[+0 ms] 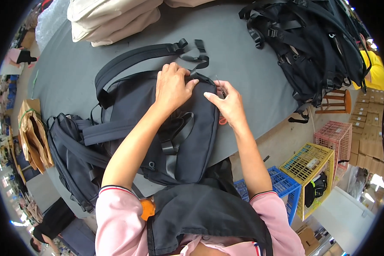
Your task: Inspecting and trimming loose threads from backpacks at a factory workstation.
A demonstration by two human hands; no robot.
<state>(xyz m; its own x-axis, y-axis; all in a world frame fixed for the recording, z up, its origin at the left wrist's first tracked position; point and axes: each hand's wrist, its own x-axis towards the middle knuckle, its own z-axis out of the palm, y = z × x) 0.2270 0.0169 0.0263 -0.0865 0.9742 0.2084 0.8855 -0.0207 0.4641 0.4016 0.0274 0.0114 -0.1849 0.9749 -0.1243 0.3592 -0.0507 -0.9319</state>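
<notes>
A black backpack (132, 96) lies on the grey table in front of me, its shoulder strap (132, 57) curving away on the far side. My left hand (171, 87) is closed on the pack's far edge, near the base of a webbing strap (202, 55). At the pack's right corner, my right hand (228, 102) is closed around what look like small thread scissors (222, 120). A red-orange loop shows below the palm and a thin metal tip by the fingers; most of the tool is hidden. Loose webbing with a buckle (170, 147) lies across the pack.
Another black backpack (72, 158) sits at the table's left edge, beside a brown paper bag (32, 136). Beige bags (115, 21) are stacked at the far side, black backpacks (307, 47) at far right. Blue (281, 183), yellow (307, 160) and pink crates (335, 134) stand right, near a wooden stool (343, 102).
</notes>
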